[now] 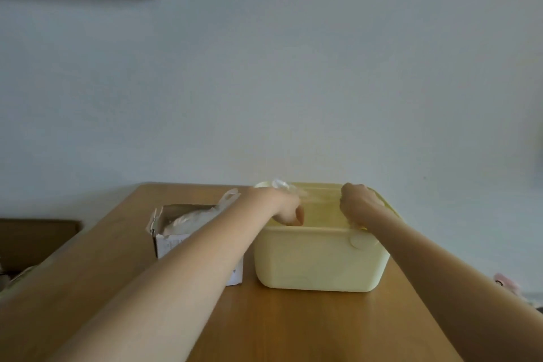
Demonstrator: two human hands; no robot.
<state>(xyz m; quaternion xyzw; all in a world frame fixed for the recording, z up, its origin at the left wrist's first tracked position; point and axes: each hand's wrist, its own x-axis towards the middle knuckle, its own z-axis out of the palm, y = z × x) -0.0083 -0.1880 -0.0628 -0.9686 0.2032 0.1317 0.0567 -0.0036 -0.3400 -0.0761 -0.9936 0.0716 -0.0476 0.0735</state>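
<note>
- Two bare forearms stretch from the near edge across the wooden tabletop (293, 326).
- Left hand (286, 209) dips inside the single pale yellow plastic bin (320, 261), fingers curled downward; blur hides whether they grasp anything.
- Right hand (357, 203) is clenched at the bin's near rim, fingers grasping the edge of one clear plastic liner (282, 184), which also pokes above the far rim.
- Bin stands towards the tabletop's far right.
- One opened cardboard box (173, 244), just left of the bin, holds crumpled whitish plastic bags (191, 219); the print on its white side is too small to read.
</note>
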